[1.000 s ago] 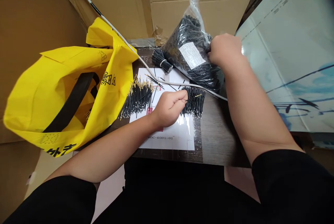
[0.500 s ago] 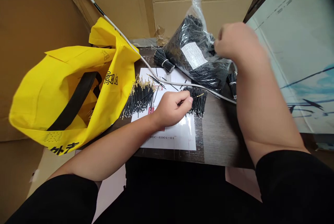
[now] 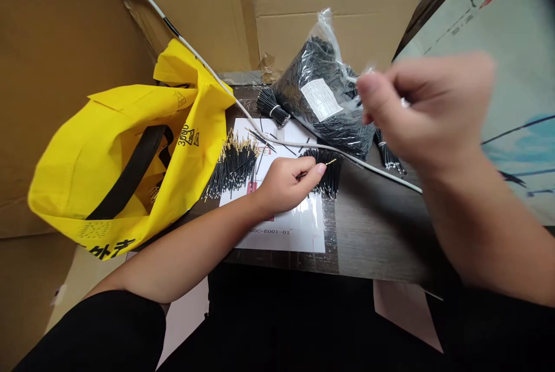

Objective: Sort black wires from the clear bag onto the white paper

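My left hand (image 3: 289,183) is closed in a pinch over the white sheet (image 3: 277,240). Between its thumb and finger is a short black wire with a gold tip (image 3: 330,162). Beyond it lies a pile of black wires (image 3: 327,178), partly covered by the hand. To its left is another pile of black wires (image 3: 234,161) with gold ends. My right hand (image 3: 433,106), smeared by motion, is raised in front of the clear plastic bag (image 3: 299,71) of short black pieces. Its fingers are curled together; what they hold, if anything, is too blurred to name.
A yellow bag (image 3: 65,158) with a black strap gapes on the left. A white cable (image 3: 303,145) crosses the dark table (image 3: 368,233). Tied wire bundles, one at left (image 3: 272,107) and one at right (image 3: 385,152), flank the plastic bag. Cardboard (image 3: 208,19) stands behind.
My right hand has moved right and nearer to me, away from the plastic bag. The left hand keeps its pinch, nearly in place. The camera view has shifted slightly.
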